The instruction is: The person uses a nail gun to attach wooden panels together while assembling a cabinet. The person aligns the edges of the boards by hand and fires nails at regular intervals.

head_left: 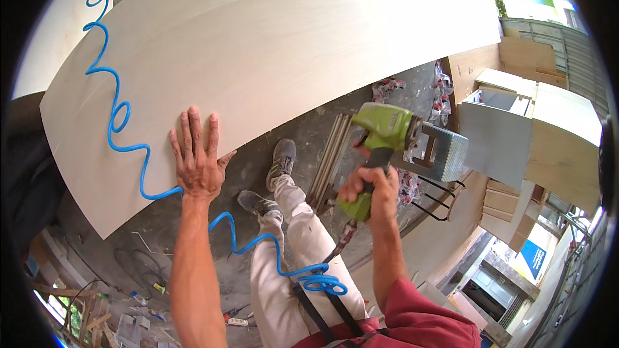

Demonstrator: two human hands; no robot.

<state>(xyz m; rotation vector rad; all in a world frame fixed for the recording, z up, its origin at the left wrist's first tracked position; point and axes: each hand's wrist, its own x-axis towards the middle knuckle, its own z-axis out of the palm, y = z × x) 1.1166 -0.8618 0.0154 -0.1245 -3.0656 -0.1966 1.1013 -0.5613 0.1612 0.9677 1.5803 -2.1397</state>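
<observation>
My left hand lies flat near the front edge of a large pale plywood sheet, fingers spread and pointing away from me. To the right, clear of the sheet's edge, my right hand is wrapped round the handle of a green and black air nail gun. A coiled blue air hose runs over the sheet from the far left and passes under my left wrist. It loops in front of my legs, near the fitting at the base of the nail gun's handle.
Long metal bars lie on the concrete floor beside my shoes. Right of them are a grey textured stool-like piece, plastic-wrapped bundles and pale cabinets. Wood scraps and clutter fill the lower left.
</observation>
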